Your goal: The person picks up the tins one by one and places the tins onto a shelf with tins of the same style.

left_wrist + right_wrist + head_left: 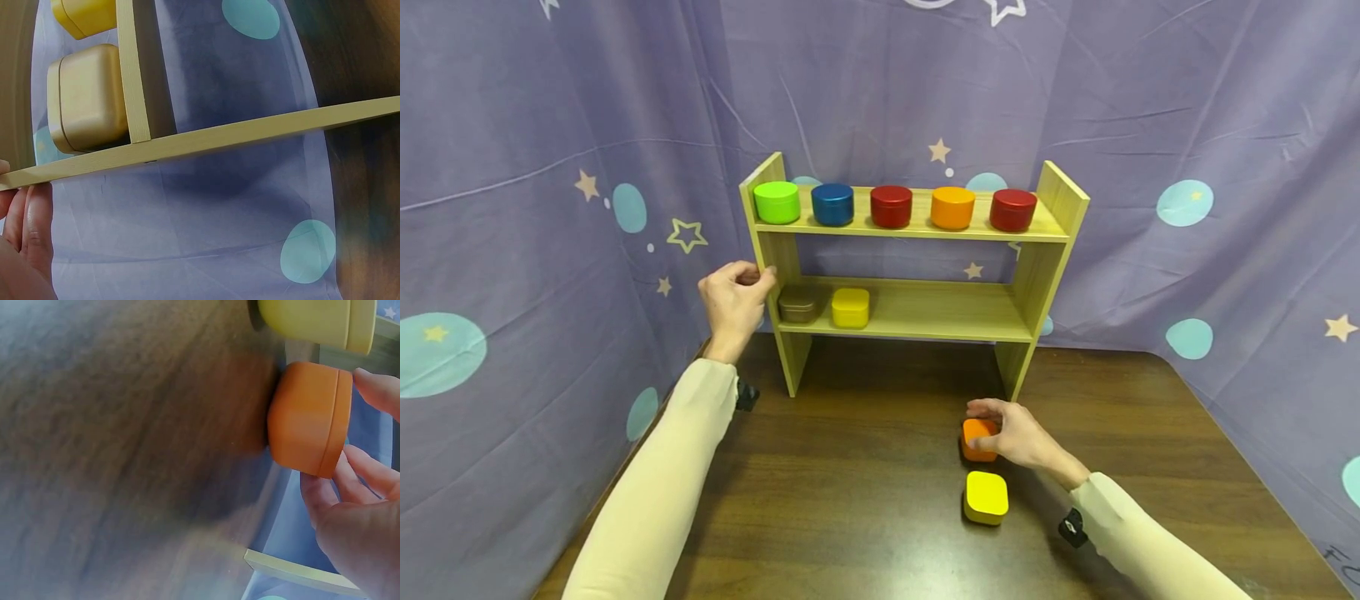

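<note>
My left hand (735, 306) pinches the left side panel of a two-tier wooden shelf (917, 236) between thumb and fingers. In the left wrist view its fingers (39, 219) lie against the panel's outer face. On the lower tier, close to that hand, sit a bronze square tin (798, 305) and a yellow square tin (851, 307). Over the table, my right hand (1017, 433) holds an orange square tin (307, 419), thumb on one side and fingers on the other. Just in front of it stands another yellow square tin (986, 497).
Along the upper tier stand round tins: a green one (777, 202), a blue one (832, 205), a red one (891, 207), an orange one (952, 207) and a second red one (1012, 210). The brown table (850, 467) meets a purple curtain (1150, 125) behind the shelf.
</note>
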